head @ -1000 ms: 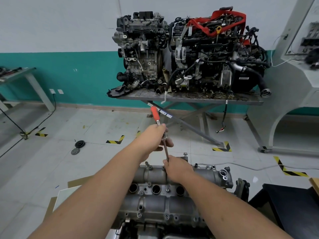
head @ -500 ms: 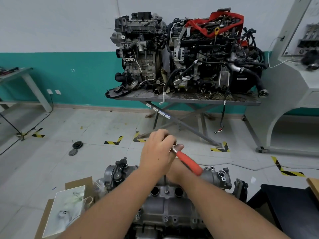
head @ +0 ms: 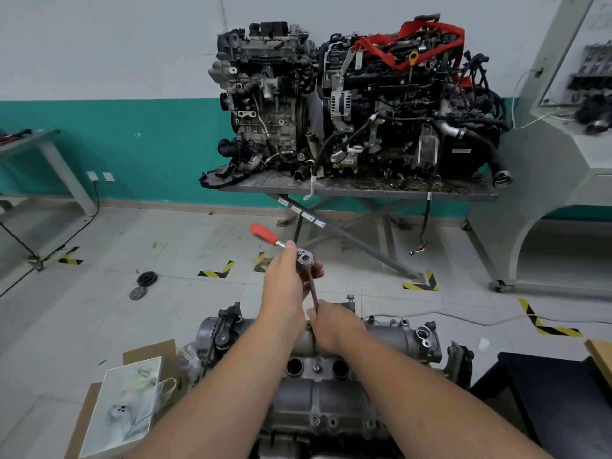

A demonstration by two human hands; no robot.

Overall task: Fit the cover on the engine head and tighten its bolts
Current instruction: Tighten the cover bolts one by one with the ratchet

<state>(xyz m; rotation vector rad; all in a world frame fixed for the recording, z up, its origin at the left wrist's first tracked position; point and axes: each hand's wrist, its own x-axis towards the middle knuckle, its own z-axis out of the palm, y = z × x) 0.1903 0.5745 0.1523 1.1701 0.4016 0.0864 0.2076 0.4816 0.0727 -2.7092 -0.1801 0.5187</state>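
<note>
Left grip (head: 287, 279): fingers curled round ratchet (head: 304, 258) head, red handle pointing up-left. Right grip (head: 334, 321): pinches extension bar (head: 313, 293) where it meets the cover (head: 390, 336), seated on engine head (head: 324, 402).

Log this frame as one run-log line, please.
step: tightening cover bolt | left hand: grips ratchet head | right hand: steadies extension at cover | handle: points far-left
</note>
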